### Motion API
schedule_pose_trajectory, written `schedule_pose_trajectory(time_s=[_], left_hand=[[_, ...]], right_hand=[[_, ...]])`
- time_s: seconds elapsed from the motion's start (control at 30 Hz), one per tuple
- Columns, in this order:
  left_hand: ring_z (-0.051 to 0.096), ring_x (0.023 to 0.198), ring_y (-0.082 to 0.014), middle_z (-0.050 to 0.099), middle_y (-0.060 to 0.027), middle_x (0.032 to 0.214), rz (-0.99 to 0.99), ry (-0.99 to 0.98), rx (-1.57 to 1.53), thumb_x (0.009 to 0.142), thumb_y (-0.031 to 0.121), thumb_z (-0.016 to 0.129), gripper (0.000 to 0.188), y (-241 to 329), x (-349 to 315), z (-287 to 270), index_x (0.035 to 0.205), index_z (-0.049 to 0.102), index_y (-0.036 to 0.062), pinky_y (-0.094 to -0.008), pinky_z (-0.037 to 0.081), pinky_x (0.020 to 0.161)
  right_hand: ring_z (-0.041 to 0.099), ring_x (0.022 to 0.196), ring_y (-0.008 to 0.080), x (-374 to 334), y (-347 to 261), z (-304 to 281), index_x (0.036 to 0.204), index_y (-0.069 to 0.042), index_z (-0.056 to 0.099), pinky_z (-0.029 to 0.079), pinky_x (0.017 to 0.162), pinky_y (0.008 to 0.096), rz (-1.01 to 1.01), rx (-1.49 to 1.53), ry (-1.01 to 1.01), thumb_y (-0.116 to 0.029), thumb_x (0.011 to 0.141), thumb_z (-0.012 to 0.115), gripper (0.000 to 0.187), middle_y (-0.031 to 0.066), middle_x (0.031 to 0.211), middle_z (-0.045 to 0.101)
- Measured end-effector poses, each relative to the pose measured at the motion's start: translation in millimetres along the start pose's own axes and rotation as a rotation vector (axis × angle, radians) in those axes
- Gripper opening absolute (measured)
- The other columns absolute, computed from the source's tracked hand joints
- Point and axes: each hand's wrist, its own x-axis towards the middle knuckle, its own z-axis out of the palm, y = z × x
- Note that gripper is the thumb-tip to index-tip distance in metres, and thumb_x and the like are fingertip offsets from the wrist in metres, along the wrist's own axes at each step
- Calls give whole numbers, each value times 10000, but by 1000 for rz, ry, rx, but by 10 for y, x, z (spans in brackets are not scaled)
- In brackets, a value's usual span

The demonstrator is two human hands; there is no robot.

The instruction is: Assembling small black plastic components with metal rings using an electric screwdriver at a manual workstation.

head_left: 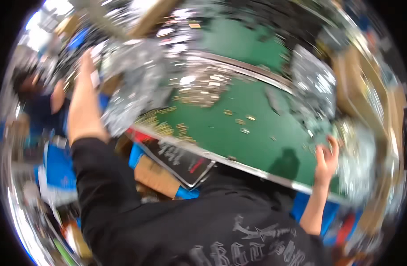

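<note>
My left arm stretches to the far left, where my left hand [86, 64] is smeared by motion beside a large clear plastic bag [139, 75]; its fingers cannot be made out. Over the right front of the green table [261, 142], my right hand [327, 162] is raised with thumb and fingers apart and nothing visible between them. Close by that hand lies another crumpled clear bag [358, 162]. A heap of small shiny metal pieces [205, 84] covers the table's middle left. Small gold-coloured pieces [159, 124] gather along its near left edge, and several lie loose near the centre.
A metal rail [241, 67] crosses the table. To its right are a filled plastic bag [312, 82] and a cardboard box [361, 82]. Below the table's near edge sit a black flat panel [174, 159] and a brown-and-blue box [157, 175]. Another person [43, 104] is at far left.
</note>
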Motion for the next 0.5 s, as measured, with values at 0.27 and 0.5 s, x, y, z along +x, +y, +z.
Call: schedule_pose_trajectory(time_s=[0.27, 0.5], left_hand=[[596, 789, -223, 620, -110, 886, 706, -31, -103, 703, 5, 565, 199, 4401, -2428, 2077, 899, 601, 6, -305, 463, 732], [488, 1021, -278, 524, -153, 1085, 537, -526, -110, 764, 182, 524, 311, 4861, -2414, 4409, 1034, 527, 28, -363, 387, 851]], right_hand=[[491, 774, 62, -63, 98, -1156, 1036, -2, 495, 388, 673, 182, 25, -409, 452, 11, 785, 524, 253, 32, 936, 523], [493, 785, 81, 455, -112, -326, 973, 14, 511, 397, 690, 196, -107, -476, 221, 20, 783, 509, 190, 26, 870, 528]])
